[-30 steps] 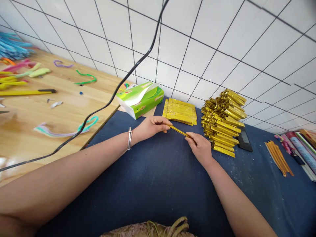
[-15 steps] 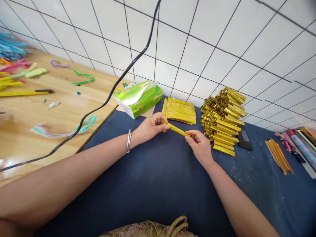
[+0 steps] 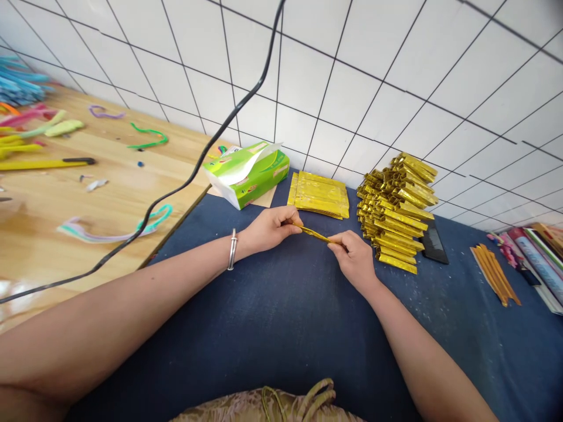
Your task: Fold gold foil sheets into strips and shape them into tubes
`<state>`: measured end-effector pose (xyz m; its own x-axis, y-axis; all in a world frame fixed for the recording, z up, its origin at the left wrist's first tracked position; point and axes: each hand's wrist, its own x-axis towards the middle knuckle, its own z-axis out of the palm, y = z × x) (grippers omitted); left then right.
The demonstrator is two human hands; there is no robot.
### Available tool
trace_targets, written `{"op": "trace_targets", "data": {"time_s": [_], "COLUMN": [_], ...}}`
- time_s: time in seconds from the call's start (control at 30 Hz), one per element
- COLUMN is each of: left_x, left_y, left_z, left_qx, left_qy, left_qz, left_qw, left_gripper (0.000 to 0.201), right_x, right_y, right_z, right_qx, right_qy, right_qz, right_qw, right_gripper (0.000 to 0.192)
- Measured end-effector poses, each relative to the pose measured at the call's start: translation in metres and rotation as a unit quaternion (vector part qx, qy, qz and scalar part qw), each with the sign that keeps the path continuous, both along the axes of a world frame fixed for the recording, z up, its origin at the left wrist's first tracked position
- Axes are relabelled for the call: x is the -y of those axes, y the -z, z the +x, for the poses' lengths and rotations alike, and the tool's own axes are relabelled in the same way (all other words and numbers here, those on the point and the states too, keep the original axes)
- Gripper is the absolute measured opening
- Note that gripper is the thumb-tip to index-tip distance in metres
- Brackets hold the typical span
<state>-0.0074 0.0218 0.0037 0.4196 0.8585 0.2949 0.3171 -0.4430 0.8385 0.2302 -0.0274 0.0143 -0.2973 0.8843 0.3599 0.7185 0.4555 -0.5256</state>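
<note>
Between my two hands a narrow strip of folded gold foil paper (image 3: 315, 234) is held above the dark blue cloth (image 3: 264, 316). My left hand (image 3: 275, 227) pinches its left end between thumb and fingers. At the other end, my right hand (image 3: 353, 255) pinches it the same way. Just beyond my hands lies a flat stack of gold foil sheets (image 3: 322, 193). To the right of my right hand rises a pile of folded gold foil pieces (image 3: 398, 220).
A green tissue box (image 3: 248, 176) stands behind my left hand. A black cable (image 3: 211, 143) crosses the view on the left. Pipe cleaners (image 3: 21, 82) and a yellow cutter (image 3: 39, 165) lie on the wooden table. Brown strips (image 3: 495, 272) and books (image 3: 536, 264) are at right.
The foil strip has turned between my fingers and now looks thinner, seen more edge-on. My left hand has shifted slightly down and right; both hands keep their pinch.
</note>
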Motion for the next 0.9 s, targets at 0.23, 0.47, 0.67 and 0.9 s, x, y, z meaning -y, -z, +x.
{"op": "trace_targets", "data": {"time_s": [0.23, 0.47, 0.67, 0.9], "left_x": [0.002, -0.001, 0.002, 0.014], "left_y": [-0.004, -0.004, -0.006, -0.002], "left_z": [-0.002, -0.004, 0.0, 0.018], "left_qx": [0.007, -0.016, -0.063, -0.164], "left_qy": [0.024, 0.055, 0.08, 0.099], "left_qz": [-0.035, -0.083, -0.04, 0.099], "left_qw": [0.999, 0.995, 0.994, 0.976], "left_gripper": [0.01, 0.013, 0.018, 0.011], "right_x": [-0.003, -0.01, -0.007, -0.003], "right_y": [0.004, 0.009, 0.006, 0.008], "right_z": [0.005, 0.012, 0.003, -0.019], "right_qx": [-0.031, -0.074, 0.019, 0.093], "right_qy": [0.022, 0.009, -0.055, -0.1], "right_qz": [-0.079, -0.157, -0.084, 0.01], "right_qw": [0.996, 0.985, 0.995, 0.991], "right_gripper": [0.008, 0.014, 0.012, 0.02]}}
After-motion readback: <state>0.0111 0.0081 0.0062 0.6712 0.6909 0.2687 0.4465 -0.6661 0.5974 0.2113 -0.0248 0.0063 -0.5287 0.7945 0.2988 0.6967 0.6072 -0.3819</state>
